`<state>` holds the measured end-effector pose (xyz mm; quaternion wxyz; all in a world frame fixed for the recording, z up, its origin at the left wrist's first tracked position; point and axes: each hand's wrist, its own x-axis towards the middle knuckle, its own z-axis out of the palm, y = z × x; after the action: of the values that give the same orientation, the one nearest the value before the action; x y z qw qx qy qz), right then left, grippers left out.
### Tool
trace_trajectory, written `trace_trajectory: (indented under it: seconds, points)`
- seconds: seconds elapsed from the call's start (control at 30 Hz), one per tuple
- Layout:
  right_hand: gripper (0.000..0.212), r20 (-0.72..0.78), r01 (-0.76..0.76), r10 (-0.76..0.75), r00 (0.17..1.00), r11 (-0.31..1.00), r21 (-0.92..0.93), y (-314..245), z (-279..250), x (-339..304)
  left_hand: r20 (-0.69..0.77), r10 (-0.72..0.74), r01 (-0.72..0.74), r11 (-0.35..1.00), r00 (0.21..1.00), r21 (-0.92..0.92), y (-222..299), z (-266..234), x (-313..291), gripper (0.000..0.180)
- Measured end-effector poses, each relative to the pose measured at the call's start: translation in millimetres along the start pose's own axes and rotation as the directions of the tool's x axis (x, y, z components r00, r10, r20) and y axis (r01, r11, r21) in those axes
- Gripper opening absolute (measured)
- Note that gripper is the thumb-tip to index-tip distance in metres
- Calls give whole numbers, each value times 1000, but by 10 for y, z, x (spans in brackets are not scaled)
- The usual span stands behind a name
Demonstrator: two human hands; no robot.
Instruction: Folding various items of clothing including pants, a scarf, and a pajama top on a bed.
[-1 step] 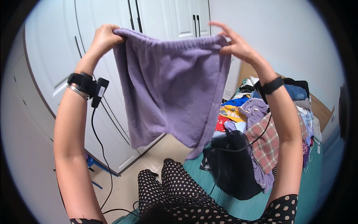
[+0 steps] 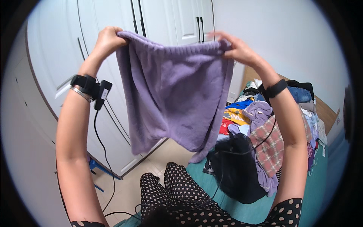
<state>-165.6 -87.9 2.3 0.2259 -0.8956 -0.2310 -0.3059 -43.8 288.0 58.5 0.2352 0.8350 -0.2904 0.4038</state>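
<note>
Lilac fleece shorts (image 2: 177,90) hang spread out in front of me, held up by their gathered elastic waistband. My left hand (image 2: 109,39) is closed around the waistband's left corner. At the right corner, my right hand (image 2: 239,49) pinches the band between thumb and fingers, with a forefinger stretched out and blurred. The two leg openings hang at the bottom, and the right one trails lower over the edge of the teal bed (image 2: 242,215).
A heap of mixed clothes lies on the bed at right, including a pink plaid garment (image 2: 266,145) and a black sheer garment (image 2: 234,174). White wardrobe doors (image 2: 109,75) stand at left and ahead. Thin black cables (image 2: 104,151) hang from my wrist straps.
Both hands and the shorts have dropped slightly. The fingers of my right hand have shifted a little down and left along the waistband.
</note>
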Motion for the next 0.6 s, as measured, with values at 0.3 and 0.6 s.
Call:
trace_trajectory:
  seconds: [0.3, 0.6]
  points:
    - [27, 47, 29, 2, 999, 762, -647, -141, -128, 66, 164, -63, 46, 993, 984, 106, -287, -219, -86, 31]
    - [21, -257, -166, 96, 962, 950, -266, -51, -129, 554, 81, -116, 121, 991, 990, -63, -430, -224, -15, 24]
